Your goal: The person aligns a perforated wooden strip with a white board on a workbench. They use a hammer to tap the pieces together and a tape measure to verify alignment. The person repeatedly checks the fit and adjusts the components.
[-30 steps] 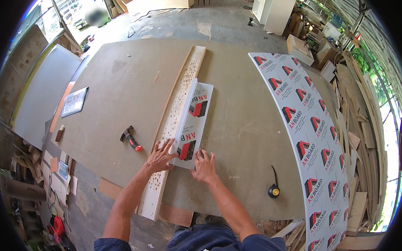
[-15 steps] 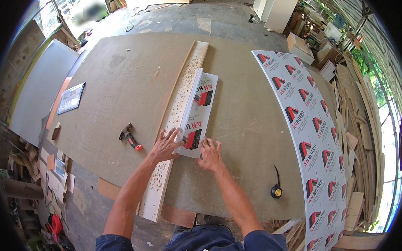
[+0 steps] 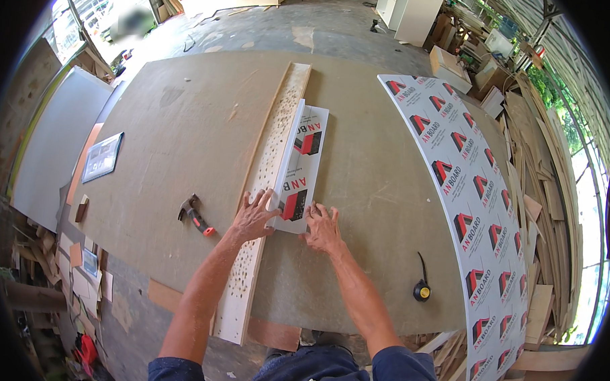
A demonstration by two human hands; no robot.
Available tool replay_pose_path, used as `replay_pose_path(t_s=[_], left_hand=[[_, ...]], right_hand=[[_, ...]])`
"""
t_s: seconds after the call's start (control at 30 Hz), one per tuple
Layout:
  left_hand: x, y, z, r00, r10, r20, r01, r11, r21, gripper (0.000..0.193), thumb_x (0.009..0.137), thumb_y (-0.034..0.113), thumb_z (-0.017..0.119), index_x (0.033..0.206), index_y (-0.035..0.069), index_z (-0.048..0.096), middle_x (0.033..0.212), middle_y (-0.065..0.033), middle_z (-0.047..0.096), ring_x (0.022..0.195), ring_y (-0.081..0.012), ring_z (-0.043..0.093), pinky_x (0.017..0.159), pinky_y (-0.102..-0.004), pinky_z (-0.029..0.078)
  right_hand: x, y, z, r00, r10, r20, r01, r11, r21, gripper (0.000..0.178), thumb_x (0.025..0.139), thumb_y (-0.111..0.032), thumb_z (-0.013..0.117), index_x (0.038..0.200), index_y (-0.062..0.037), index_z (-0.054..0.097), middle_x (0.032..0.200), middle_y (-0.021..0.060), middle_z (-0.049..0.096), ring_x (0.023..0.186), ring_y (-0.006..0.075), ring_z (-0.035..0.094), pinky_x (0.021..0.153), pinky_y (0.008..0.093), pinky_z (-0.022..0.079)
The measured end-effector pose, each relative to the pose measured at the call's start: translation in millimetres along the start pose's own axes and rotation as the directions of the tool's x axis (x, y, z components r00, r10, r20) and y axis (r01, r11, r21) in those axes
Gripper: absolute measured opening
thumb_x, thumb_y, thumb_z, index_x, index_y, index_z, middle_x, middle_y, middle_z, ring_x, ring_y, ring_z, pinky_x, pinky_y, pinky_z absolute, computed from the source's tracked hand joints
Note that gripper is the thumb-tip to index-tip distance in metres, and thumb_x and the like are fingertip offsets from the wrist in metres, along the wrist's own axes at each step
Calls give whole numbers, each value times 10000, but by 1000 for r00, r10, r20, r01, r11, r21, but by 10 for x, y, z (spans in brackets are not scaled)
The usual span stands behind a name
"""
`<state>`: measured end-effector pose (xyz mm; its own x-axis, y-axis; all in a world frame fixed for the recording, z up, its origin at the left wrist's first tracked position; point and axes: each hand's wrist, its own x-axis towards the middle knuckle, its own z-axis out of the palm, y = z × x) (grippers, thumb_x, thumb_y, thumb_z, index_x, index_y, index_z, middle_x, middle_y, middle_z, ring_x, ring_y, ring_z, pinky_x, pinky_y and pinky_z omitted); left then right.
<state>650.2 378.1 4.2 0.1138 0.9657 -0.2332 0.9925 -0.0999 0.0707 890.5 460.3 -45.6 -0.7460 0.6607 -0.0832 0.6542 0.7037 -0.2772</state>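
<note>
A narrow white board with red and black print (image 3: 305,169) lies on the worktable, a raised white strip (image 3: 292,148) along its left edge. Left of it runs a long pale plank peppered with small holes (image 3: 280,130). My left hand (image 3: 254,217) straddles the strip near its close end, thumb on the board's side and fingers spread toward the plank. At the board's right edge, my right hand (image 3: 324,230) grips with curled fingers; its fingertips are partly hidden. A claw hammer (image 3: 196,215) with a black and red handle rests left of my left forearm.
The large brown worktable (image 3: 362,273) spans the middle. On its right lies a big printed white sheet (image 3: 457,165), with a black and yellow tape measure (image 3: 422,290) nearby. A tablet-like flat item (image 3: 102,157) sits at the left edge. Timber offcuts (image 3: 543,199) are stacked at right.
The printed board and its white strip have slid slightly away from me along the plank, both hands moving with them. The view has shifted a little.
</note>
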Motion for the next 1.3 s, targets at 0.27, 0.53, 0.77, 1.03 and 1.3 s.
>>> replay_pose_path(t_s=[0.27,0.53,0.77,1.03,1.3], left_hand=[[115,-27,-11,1000,-16,19,16,1000,-6,668,816,392,827,1427,308,572,1658,-167,236,1549,-346,229,1219,-686,179],[151,-72,69,999,20,31,-21,1000,13,666,855,407,803,1460,294,547,1597,-189,341,1520,-355,308,1227,-666,180],[214,-111,27,999,34,39,-35,999,36,683,841,430,810,1457,294,549,1597,-181,343,1515,-350,316,1225,-663,187],[370,-221,98,999,39,-9,-38,998,45,668,833,430,807,1439,316,551,1582,-179,351,1492,-363,335,1193,-684,186],[518,-226,-55,999,14,34,-16,999,43,695,846,418,813,1470,316,526,1618,-160,316,1527,-361,299,1224,-669,185]], right_hand=[[25,-52,-13,999,45,-9,-44,998,42,658,854,-307,752,1452,-103,568,1534,177,509,1435,278,413,1158,593,230],[-105,-174,167,984,67,-163,-59,997,52,543,920,-224,679,1439,-98,582,1511,205,524,1410,299,427,1134,579,236],[-44,-175,148,978,72,-197,-72,997,7,543,926,-214,672,1446,-88,575,1502,215,527,1407,300,428,1132,568,249],[99,-103,78,982,80,-168,-75,997,35,551,921,-203,679,1449,-88,574,1500,209,528,1404,299,429,1132,573,249],[262,1,73,984,88,-158,-86,996,19,558,916,-214,686,1452,-105,573,1513,188,521,1410,285,421,1138,568,233]])
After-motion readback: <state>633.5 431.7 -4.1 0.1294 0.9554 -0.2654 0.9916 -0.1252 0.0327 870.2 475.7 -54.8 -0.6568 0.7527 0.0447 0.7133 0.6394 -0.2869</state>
